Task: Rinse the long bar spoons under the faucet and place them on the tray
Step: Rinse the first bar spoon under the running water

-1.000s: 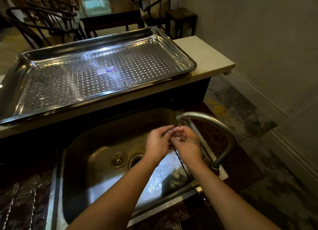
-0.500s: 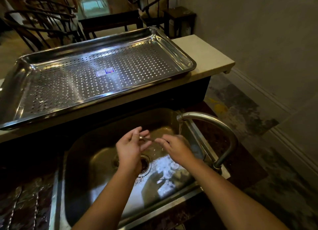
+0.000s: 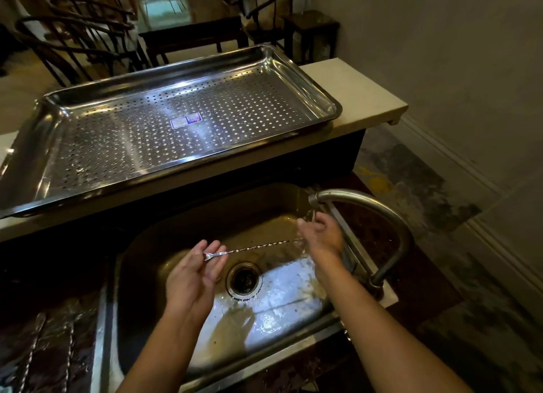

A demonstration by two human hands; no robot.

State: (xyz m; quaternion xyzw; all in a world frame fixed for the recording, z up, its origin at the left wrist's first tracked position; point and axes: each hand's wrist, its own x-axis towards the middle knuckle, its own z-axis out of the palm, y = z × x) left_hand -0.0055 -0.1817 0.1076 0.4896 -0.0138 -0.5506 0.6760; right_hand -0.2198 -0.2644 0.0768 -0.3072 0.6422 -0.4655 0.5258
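— Where is our spoon (image 3: pixel 258 247)?
— Level over the sink (image 3: pixel 164 237): our left hand (image 3: pixel 194 272) pinches its forked end, and the other end reaches our right hand (image 3: pixel 320 234) under the faucet (image 3: pixel 361 197).
— Does the right hand grip it?
— Too blurred; we cannot tell.

The sink (image 3: pixel 182 225) is nearest, with the faucet (image 3: pixel 382 213) at its 3 o'clock. Over it a bar spoon (image 3: pixel 258 246) spans from the left hand (image 3: pixel 191 278) at 9 o'clock to the right hand (image 3: pixel 321 234) at 2 o'clock. The tray (image 3: pixel 117 145) sits on the raised surface (image 3: pixel 361 98) behind, at 12 o'clock. More spoons (image 3: pixel 32 351) lie at 8 o'clock.
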